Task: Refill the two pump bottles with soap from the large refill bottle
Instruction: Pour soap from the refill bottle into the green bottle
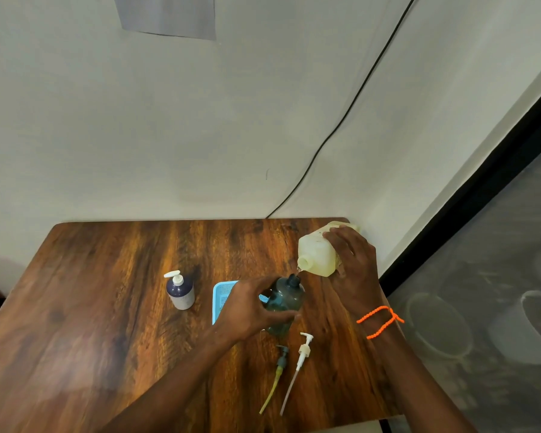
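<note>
My right hand (353, 267) grips the large pale yellow refill bottle (316, 254), tipped so its open neck points down-left over the teal bottle's mouth; a thin drip hangs from the neck. My left hand (247, 307) grips the translucent teal pump bottle (286, 300), which stands open with no pump on it. On the table in front of it lie two removed pumps with long tubes: a grey-teal pump (280, 367) and a white pump (302, 354). A dark blue and white pump bottle (180, 292) stands to the left with its white pump on.
A light blue plastic tray (221, 295) lies behind my left hand on the wooden table (107, 307). The table's right edge is close to the refill bottle, against a wall. A black cable (341, 120) runs down the wall to the table's back edge.
</note>
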